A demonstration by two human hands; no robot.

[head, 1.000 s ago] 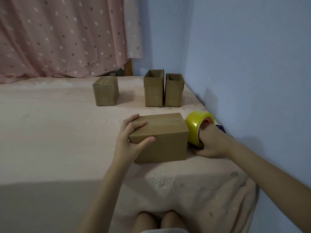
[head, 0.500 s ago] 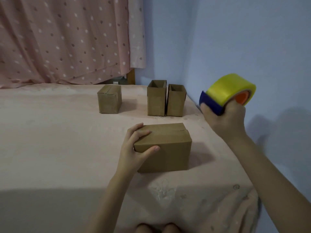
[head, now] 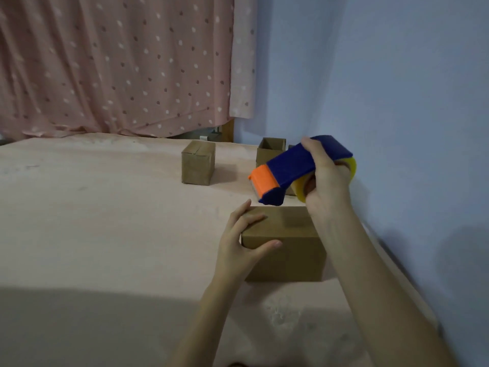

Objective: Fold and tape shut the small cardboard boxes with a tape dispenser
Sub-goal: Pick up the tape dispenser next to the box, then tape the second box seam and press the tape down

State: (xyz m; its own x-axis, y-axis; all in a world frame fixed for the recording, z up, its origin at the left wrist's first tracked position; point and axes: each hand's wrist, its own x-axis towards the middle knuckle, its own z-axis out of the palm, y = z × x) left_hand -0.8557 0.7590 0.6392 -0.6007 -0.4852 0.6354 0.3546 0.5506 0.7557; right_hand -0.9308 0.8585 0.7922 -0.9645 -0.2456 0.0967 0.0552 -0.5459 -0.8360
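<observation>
Taping step right now, I'd say: flaps on the near box look folded down and the dispenser is up in the air, not touching cardboard yet.

Going left to right: pink dotted curtain (head: 116, 64) hangs behind the bed (head: 92, 221), which has a pink cover. Then a closed small box (head: 198, 162) sits well back on its own. Closer in, the left hand (head: 238, 247) is clamped on the left end of the near box (head: 285, 245), fingers spread on top and thumb on the front face, pinning it down. The box is plain brown, lying long side toward the camera, right by the blue wall (head: 397, 88); I can't make out any tape on its top.

Above its far edge, the right hand (head: 326, 178) is wrapped tight around the tape dispenser (head: 291, 168): blue body, orange nose pointing down-left, yellowish roll tucked under the palm. Behind it 1 open box (head: 271, 152) peeks out, and there may be another hidden by the dispenser.

Next move, I reckon: drop the orange nose onto an end of the box, press the tape on and pull along the seam while the left hand keeps it from sliding.
</observation>
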